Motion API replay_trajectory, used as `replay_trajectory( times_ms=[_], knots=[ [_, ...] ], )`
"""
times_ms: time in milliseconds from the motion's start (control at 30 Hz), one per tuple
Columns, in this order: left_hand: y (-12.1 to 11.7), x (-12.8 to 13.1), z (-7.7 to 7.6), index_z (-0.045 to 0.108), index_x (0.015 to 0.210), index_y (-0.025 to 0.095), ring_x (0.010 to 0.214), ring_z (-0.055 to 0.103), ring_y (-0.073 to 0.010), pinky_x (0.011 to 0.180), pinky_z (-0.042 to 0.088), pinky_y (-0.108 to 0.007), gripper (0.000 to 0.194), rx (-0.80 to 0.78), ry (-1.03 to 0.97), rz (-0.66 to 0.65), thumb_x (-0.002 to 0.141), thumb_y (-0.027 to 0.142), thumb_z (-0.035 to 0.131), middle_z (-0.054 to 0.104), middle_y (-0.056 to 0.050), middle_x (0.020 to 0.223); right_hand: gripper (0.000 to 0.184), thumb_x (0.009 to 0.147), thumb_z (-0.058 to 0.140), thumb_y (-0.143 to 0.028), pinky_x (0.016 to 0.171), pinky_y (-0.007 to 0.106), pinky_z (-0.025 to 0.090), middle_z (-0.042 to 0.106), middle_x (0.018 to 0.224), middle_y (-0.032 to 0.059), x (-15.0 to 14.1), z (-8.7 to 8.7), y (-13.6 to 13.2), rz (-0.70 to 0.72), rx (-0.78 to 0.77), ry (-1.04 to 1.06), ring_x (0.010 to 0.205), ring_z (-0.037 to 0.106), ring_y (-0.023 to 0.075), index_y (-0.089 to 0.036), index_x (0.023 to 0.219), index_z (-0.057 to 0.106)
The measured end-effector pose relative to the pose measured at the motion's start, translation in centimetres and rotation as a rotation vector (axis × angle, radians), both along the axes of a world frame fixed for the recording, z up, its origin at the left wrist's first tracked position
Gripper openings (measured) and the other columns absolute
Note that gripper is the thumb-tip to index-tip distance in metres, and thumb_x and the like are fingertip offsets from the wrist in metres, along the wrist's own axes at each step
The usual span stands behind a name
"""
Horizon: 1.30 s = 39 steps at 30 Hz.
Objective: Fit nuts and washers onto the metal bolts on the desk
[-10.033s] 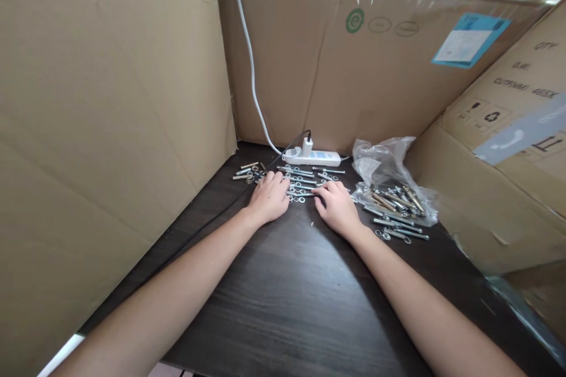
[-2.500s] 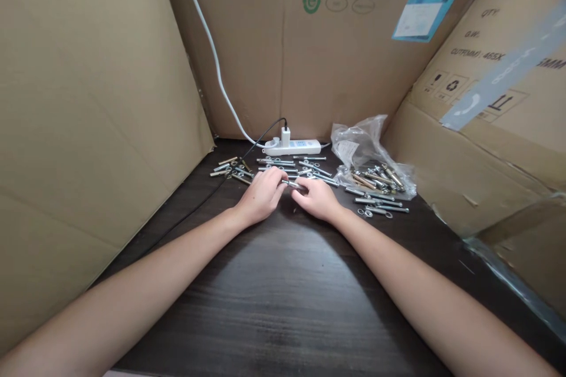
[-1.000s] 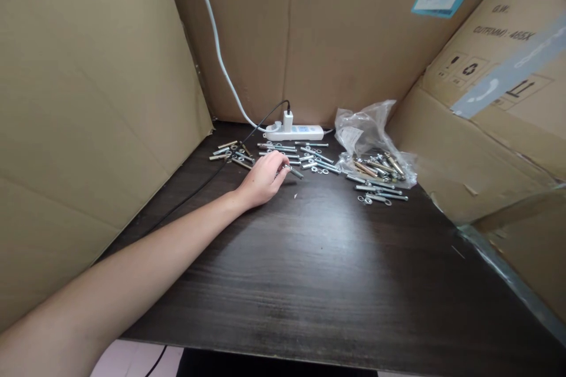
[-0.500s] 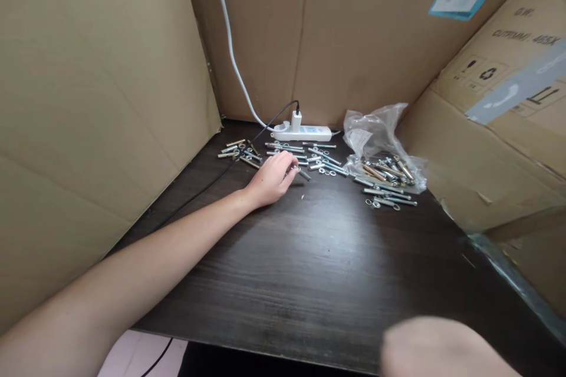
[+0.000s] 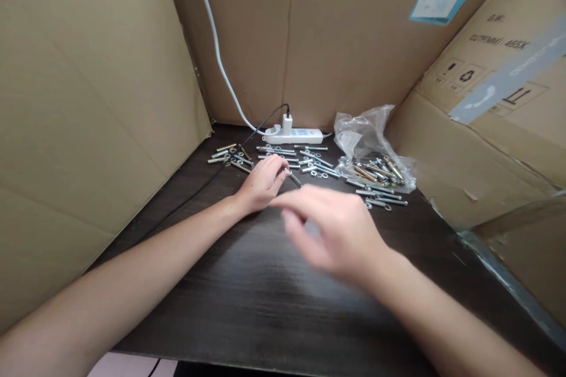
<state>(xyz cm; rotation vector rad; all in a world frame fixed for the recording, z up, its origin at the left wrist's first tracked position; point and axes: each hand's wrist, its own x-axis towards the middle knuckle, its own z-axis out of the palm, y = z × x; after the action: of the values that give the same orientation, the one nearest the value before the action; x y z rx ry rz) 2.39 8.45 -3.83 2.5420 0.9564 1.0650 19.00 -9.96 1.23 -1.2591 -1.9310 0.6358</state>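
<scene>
My left hand (image 5: 263,181) is closed over the dark table, its thumb and fingers pinching a bolt (image 5: 295,179) whose grey shank sticks out to the right. Moving above the table, my right hand (image 5: 338,227) is blurred, thumb and index finger apart, with nothing seen between them. Behind the left hand lie loose bolts (image 5: 278,151) and metal sleeves. Close to the bolt in hand are more long bolts (image 5: 325,168) and several washers (image 5: 319,175). The left palm and the fingers' undersides are hidden.
A white power strip (image 5: 294,136) with a plug and black cable (image 5: 198,195) sits at the back. On the right, a clear plastic bag (image 5: 362,129) holds bolts, with more bolts (image 5: 382,194) before it. Sleeves (image 5: 216,159) lie left. Cardboard walls (image 5: 247,41) enclose the table (image 5: 247,294).
My right hand has come up from the lower right edge toward the left hand. The left hand keeps its pinch on the bolt. The view has shifted slightly.
</scene>
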Motion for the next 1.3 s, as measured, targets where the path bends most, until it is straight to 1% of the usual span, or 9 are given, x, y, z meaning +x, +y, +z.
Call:
replay_trajectory(
  times_ms=[133,233,367,533,667,767,900,1033,1300],
  knots=[
    [-0.4,-0.1,0.2,0.05,0.092,0.018,0.085,0.053,-0.0186,0.077,0.043,-0.032,0.016,0.005,-0.015,-0.009,0.094,0.031,0.039,0.055,-0.005,0.088,0.026,0.082,0.053,-0.03,0.07,0.032,0.043,0.063,0.093,0.0075,0.4,-0.6,10.3,-0.246,0.165,-0.275,0.081,0.057,0.0216,-0.021,0.105,0.061],
    [-0.7,-0.1,0.4,0.051,0.092,0.018,0.087,0.053,-0.0188,0.078,0.043,-0.032,0.017,0.02,0.003,-0.04,0.095,0.031,0.04,0.056,-0.005,0.089,0.031,0.082,0.053,-0.033,0.066,0.031,0.043,0.061,0.097,0.0057,0.9,-2.6,12.8,-0.193,0.052,-0.267,0.07,0.056,0.017,-0.021,0.111,0.057],
    [-1.0,-0.2,0.7,0.053,0.094,0.019,0.088,0.053,-0.0191,0.079,0.042,-0.033,0.017,0.009,0.044,-0.085,0.094,0.03,0.04,0.058,-0.005,0.091,0.031,0.088,0.045,-0.035,0.062,0.028,0.043,0.061,0.087,0.0007,0.9,-4.4,12.9,0.023,-0.12,-0.019,0.06,0.051,0.013,-0.022,0.116,0.052],
    [-1.1,-0.3,0.8,0.054,0.095,0.02,0.088,0.055,-0.0193,0.079,0.042,-0.033,0.018,-0.012,0.069,-0.074,0.094,0.031,0.041,0.06,-0.005,0.089,0.026,0.09,0.043,-0.037,0.07,0.028,0.045,0.059,0.083,0.0,0.7,-4.8,13.3,0.132,-0.168,0.191,0.075,0.055,0.0155,-0.021,0.105,0.056],
    [-1.4,-0.2,1.1,0.054,0.097,0.02,0.088,0.054,-0.0195,0.079,0.041,-0.034,0.018,0.002,0.124,-0.1,0.094,0.03,0.04,0.06,-0.005,0.092,0.026,0.089,0.044,-0.042,0.075,0.027,0.046,0.062,0.092,0.0016,0.7,-5.1,13.4,0.137,-0.171,0.316,0.086,0.057,0.0168,-0.022,0.099,0.057],
    [-1.2,-0.2,1.2,0.053,0.097,0.019,0.087,0.054,-0.0184,0.079,0.041,-0.033,0.017,0.001,0.125,-0.082,0.094,0.03,0.04,0.06,-0.004,0.094,0.024,0.087,0.047,-0.041,0.073,0.027,0.045,0.062,0.087,0.0013,1.0,-5.6,13.5,0.075,-0.144,0.321,0.081,0.057,0.0166,-0.021,0.093,0.058],
    [0.1,-0.9,0.6,0.052,0.091,0.019,0.084,0.051,-0.0195,0.076,0.039,-0.034,0.014,0.026,0.142,0.084,0.092,0.024,0.039,0.058,-0.004,0.087,0.022,0.085,0.05,-0.04,0.071,0.028,0.044,0.06,0.081,0.0015,2.0,-6.1,14.0,-0.048,-0.085,0.252,0.075,0.055,0.0167,-0.019,0.087,0.057],
    [1.7,-1.9,-0.6,0.055,0.082,0.02,0.085,0.047,-0.0212,0.078,0.038,-0.037,0.014,0.022,0.254,0.187,0.08,0.01,0.045,0.058,-0.004,0.087,0.02,0.085,0.05,-0.038,0.07,0.028,0.042,0.059,0.079,0.0016,2.6,-6.1,14.1,-0.083,-0.071,0.221,0.072,0.054,0.0164,-0.019,0.084,0.057],
    [1.3,-1.9,-0.4,0.056,0.086,0.021,0.09,0.046,-0.0226,0.079,0.036,-0.037,0.009,-0.026,0.335,0.144,0.082,0.02,0.048,0.057,-0.004,0.091,0.019,0.084,0.051,-0.035,0.069,0.027,0.04,0.059,0.077,0.0008,2.3,-5.9,14.0,-0.078,-0.065,0.194,0.07,0.052,0.0153,-0.018,0.082,0.059]
  ],
)
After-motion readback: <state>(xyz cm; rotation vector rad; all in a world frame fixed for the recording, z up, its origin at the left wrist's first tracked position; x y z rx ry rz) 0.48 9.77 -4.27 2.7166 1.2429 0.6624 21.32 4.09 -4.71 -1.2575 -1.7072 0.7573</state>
